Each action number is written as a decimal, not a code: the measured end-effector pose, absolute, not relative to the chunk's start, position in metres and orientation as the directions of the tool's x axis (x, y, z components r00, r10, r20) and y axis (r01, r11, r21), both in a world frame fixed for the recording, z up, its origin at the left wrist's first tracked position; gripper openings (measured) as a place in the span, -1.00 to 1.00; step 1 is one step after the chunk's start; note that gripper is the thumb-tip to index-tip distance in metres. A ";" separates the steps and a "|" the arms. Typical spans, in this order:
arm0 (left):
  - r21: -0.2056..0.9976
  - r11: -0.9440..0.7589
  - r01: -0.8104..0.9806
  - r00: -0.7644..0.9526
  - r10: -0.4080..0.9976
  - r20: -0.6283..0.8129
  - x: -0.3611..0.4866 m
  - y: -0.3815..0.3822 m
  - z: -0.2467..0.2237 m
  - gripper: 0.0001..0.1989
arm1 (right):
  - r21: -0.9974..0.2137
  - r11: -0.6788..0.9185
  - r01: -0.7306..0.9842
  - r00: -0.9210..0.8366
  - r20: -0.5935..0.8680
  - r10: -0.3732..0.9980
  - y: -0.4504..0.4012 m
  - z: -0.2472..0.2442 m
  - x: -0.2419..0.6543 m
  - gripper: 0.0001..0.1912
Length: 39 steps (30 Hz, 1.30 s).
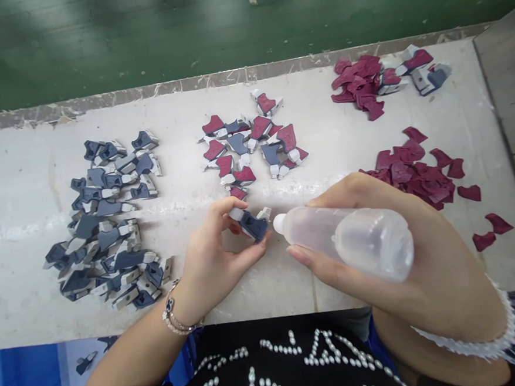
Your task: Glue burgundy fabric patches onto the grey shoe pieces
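Note:
Between its thumb and fingers, my left hand (211,258) holds a small blue-and-grey plastic part (253,224), its dark blue recess turned up. A translucent squeeze bottle (331,232) lies in the grip of my right hand (390,260), tilted so its white nozzle (279,223) points at the part with a small gap between. Clear liquid shows inside the bottle. Beyond my hands lies a cluster of similar parts (259,128), many with maroon inserts on them.
At left spreads a big pile of blue-and-grey parts (110,227). Maroon pieces form one heap (406,171) at right and another (360,83) behind it. A green wall (228,30) borders the white table (177,116). Below the front edge stands a blue bin (28,382).

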<state>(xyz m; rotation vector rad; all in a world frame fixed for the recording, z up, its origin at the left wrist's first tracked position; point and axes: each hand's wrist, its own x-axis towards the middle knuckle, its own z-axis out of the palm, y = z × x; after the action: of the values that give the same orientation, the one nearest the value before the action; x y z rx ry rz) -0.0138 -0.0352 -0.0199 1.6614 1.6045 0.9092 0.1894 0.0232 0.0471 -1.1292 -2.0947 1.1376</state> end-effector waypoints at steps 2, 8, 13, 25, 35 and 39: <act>0.838 -0.041 0.545 0.016 0.999 0.038 -0.014 -0.035 -0.020 -0.52 | -0.857 0.294 0.424 -0.543 0.020 0.840 0.022 0.047 0.189 -0.84; 0.921 0.018 0.390 0.003 1.000 -0.021 -0.015 -0.032 -0.019 -0.63 | -0.950 0.141 0.279 -0.423 0.010 0.906 0.025 0.049 0.200 -0.76; 0.976 0.082 0.203 0.013 0.996 -0.086 -0.019 -0.031 -0.016 -0.61 | -0.978 0.090 0.187 -0.448 -0.003 0.894 0.037 0.049 0.223 -0.54; 0.967 0.084 0.241 -0.149 0.988 -0.049 -0.025 -0.034 -0.018 -0.71 | -0.936 0.073 0.345 -0.605 -0.162 0.780 0.030 0.008 0.207 -0.65; 0.925 0.028 0.379 -0.178 0.983 0.043 -0.029 -0.030 -0.016 -0.75 | -0.636 0.158 0.756 -0.373 -0.219 0.902 0.024 0.010 0.259 -0.71; 0.917 0.014 0.400 -0.097 0.995 0.027 -0.027 -0.031 -0.015 -0.77 | -0.456 0.141 0.879 -0.266 -0.223 0.938 0.030 0.009 0.275 -0.78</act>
<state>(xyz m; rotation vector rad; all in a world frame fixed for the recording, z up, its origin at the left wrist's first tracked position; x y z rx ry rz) -0.0270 -0.0310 -0.0150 1.4627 1.5839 1.0658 0.2754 0.0298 0.0093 -1.8285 -2.2829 0.7781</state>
